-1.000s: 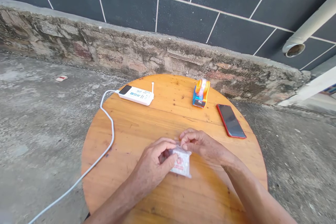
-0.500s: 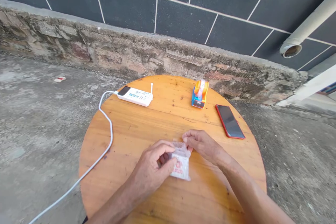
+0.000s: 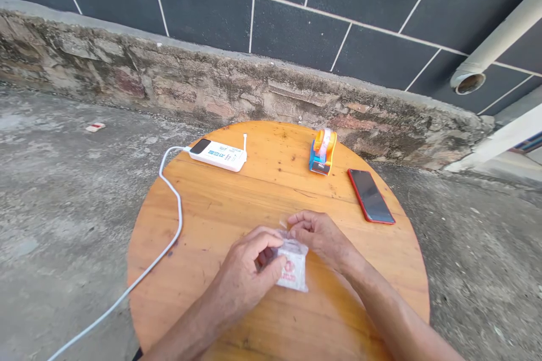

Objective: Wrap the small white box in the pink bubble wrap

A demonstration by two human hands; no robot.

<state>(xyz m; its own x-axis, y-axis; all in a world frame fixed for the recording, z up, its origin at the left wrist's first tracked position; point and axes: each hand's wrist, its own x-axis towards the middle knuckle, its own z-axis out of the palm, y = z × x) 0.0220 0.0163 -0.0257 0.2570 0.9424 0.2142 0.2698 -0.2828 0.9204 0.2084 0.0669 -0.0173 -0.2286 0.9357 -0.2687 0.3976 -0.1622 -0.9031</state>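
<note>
A small clear plastic packet with white contents and red print lies on the round wooden table. My left hand grips its left side, the thumb across the front and the fingers curled at the upper left edge. Fingers pressed together, my right hand is at the packet's top edge, where the loose see-through film is. Its fingertips partly hide that film, and it looks pinched between them.
A white power bank with a white cable lies at the back left. An orange and blue tape dispenser stands at the back right. Nearer the right edge is a red-cased phone. A stone wall base runs behind the table.
My right hand has moved slightly left over the packet's top edge. My left hand has kept its grip, and the packet has barely shifted.
</note>
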